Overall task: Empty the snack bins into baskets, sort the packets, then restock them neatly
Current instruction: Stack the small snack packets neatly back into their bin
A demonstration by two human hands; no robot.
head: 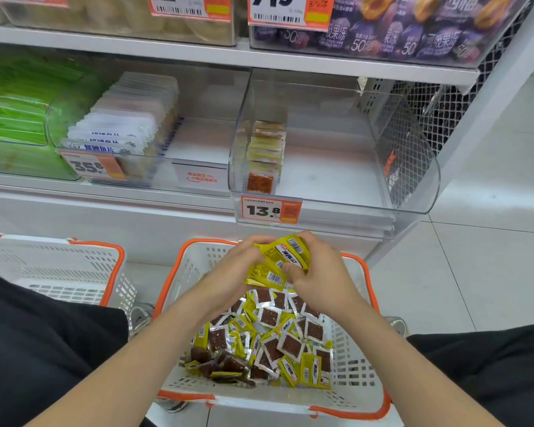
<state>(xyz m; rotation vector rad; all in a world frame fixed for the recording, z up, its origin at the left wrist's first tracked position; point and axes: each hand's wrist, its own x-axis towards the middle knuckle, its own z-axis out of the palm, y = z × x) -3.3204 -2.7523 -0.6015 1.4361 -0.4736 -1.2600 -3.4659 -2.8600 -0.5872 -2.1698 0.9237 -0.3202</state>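
Head view: the basket [355, 365] held a loose heap of packets [275, 334], some face-up, some face-down. Above the basket's far rim, the left hand [244, 266] and right hand [318, 278] had fingers curled round a yellow stack [285, 257]. Beyond and above the basket, the clear bin [407, 167] carried only one short row [264, 155]. Judgement: emptying done; sorting and restocking mostly outstanding.

Yellow packets [278, 259] bunched over part-filled basket [359, 369]; bin [352, 202] seemingly nearly empty
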